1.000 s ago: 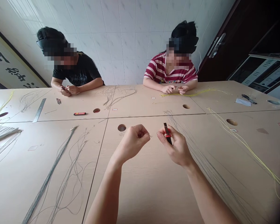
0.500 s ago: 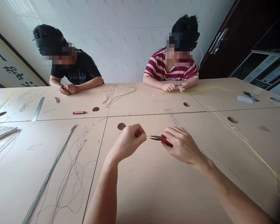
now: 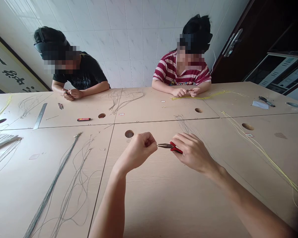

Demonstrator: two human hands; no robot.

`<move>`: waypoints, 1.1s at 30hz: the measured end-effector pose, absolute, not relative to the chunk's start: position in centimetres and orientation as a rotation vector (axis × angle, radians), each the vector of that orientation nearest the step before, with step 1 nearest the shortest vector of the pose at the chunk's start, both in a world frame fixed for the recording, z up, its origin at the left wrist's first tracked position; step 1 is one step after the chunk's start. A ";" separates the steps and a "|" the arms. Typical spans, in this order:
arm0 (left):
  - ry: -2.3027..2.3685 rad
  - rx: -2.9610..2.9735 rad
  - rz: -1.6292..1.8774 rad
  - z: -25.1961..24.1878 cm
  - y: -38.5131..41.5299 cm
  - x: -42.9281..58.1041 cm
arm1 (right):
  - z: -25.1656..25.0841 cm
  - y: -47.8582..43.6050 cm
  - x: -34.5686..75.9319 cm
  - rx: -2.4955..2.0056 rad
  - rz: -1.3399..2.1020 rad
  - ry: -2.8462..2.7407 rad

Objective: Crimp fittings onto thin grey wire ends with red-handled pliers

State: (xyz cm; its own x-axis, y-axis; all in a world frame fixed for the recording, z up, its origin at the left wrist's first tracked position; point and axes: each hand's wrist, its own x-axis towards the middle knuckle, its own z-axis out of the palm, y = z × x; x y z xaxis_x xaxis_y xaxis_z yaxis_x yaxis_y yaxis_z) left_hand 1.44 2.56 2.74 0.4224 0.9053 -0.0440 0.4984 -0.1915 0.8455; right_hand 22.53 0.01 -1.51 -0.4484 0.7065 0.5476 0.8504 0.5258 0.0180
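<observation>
While half a second back the small red-handled metal pliers (image 3: 169, 146) sat a touch further from the fist, now their tip is right up against the left hand (image 3: 139, 150), which is curled shut, pinching something too tiny to make out. Right hand (image 3: 192, 152) is wrapped around the red grips. Pliers lie nearly level, long axis running left-right, nose pointing left, hovering over the near middle of the pale wooden table (image 3: 164, 198), just right of a round cable hole (image 3: 129, 133).

**Lettering in view**

Large black brush characters are seen on a framed wall sign (image 3: 7, 74) at the left, cut off by the frame edge. Small print on a red-and-black bar (image 3: 83, 119) on the table (image 3: 164, 198) is too small to be read.
</observation>
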 end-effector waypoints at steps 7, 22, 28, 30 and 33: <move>1.192 1.845 0.602 2.9 2.6 1.4 | -1.5 0.0 22.6 -1.262 -0.410 -2.287; 1.167 1.830 0.589 2.5 2.6 1.5 | -1.4 -0.1 22.8 -1.259 -0.414 -2.304; 1.145 1.786 0.575 2.4 2.8 1.5 | -1.6 0.0 23.1 -1.257 -0.434 -2.310; 1.142 1.769 0.558 2.3 2.9 1.5 | -1.6 0.0 23.3 -1.244 -0.459 -2.310; 1.122 1.775 0.519 2.4 2.8 1.4 | -1.5 0.0 23.8 -1.207 -0.485 -2.334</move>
